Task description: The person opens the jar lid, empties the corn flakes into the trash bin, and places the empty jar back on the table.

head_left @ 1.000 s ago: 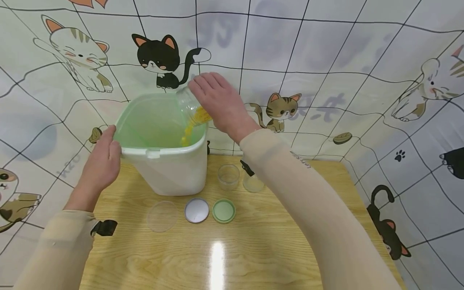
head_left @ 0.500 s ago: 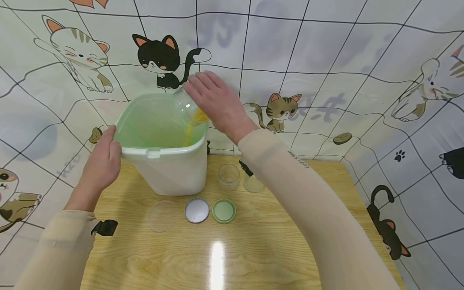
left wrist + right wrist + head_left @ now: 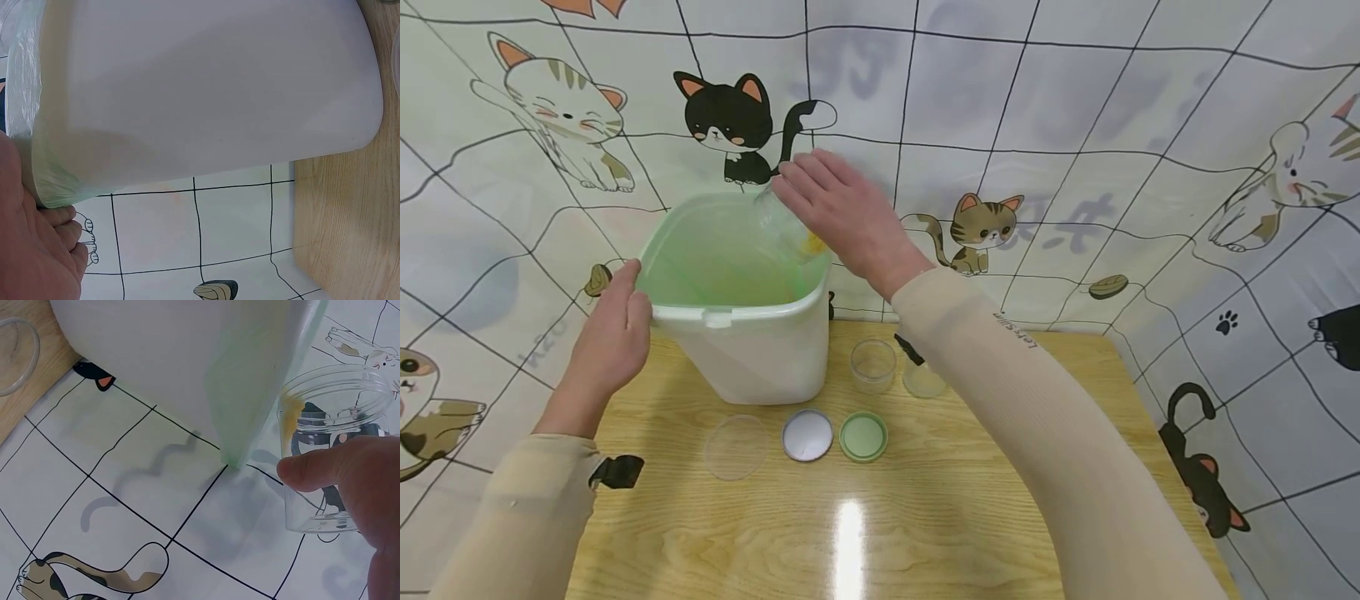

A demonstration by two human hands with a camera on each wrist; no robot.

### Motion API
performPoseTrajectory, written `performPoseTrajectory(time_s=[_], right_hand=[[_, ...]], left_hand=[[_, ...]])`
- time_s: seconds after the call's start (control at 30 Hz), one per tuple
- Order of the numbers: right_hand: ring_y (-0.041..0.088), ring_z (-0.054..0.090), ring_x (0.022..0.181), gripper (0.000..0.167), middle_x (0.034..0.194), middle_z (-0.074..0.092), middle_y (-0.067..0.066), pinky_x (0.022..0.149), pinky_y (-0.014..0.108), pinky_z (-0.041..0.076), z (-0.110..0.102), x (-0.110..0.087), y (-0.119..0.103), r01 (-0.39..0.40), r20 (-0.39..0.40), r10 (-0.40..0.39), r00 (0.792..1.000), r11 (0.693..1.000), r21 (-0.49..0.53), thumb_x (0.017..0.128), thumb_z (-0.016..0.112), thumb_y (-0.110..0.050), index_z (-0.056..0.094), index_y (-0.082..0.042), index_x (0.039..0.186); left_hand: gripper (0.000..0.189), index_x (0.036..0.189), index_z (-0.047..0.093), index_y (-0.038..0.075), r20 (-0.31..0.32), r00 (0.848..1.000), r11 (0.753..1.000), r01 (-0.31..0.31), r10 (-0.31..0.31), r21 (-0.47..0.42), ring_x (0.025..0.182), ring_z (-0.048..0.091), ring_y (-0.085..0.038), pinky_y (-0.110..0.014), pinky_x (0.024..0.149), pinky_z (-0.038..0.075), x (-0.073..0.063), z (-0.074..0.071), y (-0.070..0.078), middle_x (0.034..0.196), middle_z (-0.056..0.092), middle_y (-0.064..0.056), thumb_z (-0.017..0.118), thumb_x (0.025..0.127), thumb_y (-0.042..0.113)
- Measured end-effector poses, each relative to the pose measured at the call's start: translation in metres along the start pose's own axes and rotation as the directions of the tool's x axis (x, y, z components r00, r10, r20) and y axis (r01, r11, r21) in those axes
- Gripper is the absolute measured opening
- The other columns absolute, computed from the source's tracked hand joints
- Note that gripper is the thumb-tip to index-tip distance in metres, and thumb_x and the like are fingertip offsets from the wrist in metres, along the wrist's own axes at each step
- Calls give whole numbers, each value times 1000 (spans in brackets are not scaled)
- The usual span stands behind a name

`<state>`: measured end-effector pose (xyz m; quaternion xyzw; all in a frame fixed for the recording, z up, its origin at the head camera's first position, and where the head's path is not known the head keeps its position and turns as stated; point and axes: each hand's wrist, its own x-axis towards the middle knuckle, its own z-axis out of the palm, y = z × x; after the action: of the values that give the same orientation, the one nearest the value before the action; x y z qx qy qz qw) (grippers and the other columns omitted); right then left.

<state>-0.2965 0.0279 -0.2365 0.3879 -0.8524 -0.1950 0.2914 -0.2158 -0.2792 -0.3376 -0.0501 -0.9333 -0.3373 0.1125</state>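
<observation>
A white trash bin with a green liner bag stands at the back of the table. My left hand grips its left rim, with curled fingertips showing under the liner's edge in the left wrist view. My right hand holds a clear screw-top jar, thumb across its side. The jar is tipped over the bin's right side with its mouth toward the opening. A few yellow bits cling inside near its mouth. The bottom of the bin is hidden from view.
Two clear jars stand right of the bin, one partly behind the right sleeve. In front lie a clear disc, a white lid and a green-rimmed lid. A cat-print curtain hangs close behind the bin.
The stream of yellow bits from the jar into the bin has ended, and the jar is nearly emptied. My right hand has shifted slightly left; the left hand is unchanged.
</observation>
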Motion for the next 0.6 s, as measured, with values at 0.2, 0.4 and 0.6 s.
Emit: performPoseTrajectory(time_s=[0.2, 0.4, 0.6], right_hand=[[25, 28, 146, 70, 156, 35, 6, 125, 33, 11, 1, -2, 0, 5, 9, -5, 1000, 1000, 26, 88, 56, 3, 30, -11, 151], [24, 28, 146, 70, 156, 34, 4, 125, 34, 11, 2, -2, 2, 37, -33, -36, 999, 999, 25, 87, 57, 4, 30, -12, 150], [23, 28, 147, 70, 157, 33, 5, 125, 34, 11, -1, 1, 1, 71, -25, -71, 997, 997, -10, 89, 56, 4, 29, -12, 152]], left_hand=[[62, 156, 4, 2, 4, 1000, 1000, -4, 4, -4, 149, 11, -45, -64, 118, 11, -1, 0, -1, 163, 8, -22, 11, 99, 23], [62, 156, 4, 1, 2, 1000, 1000, -12, 12, -6, 149, 10, -45, -64, 118, 11, 0, 1, -1, 163, 8, -22, 11, 99, 22], [62, 156, 4, 1, 4, 1000, 1000, -3, 3, 2, 149, 10, -45, -64, 118, 11, -1, 0, 0, 163, 8, -22, 11, 99, 23]])
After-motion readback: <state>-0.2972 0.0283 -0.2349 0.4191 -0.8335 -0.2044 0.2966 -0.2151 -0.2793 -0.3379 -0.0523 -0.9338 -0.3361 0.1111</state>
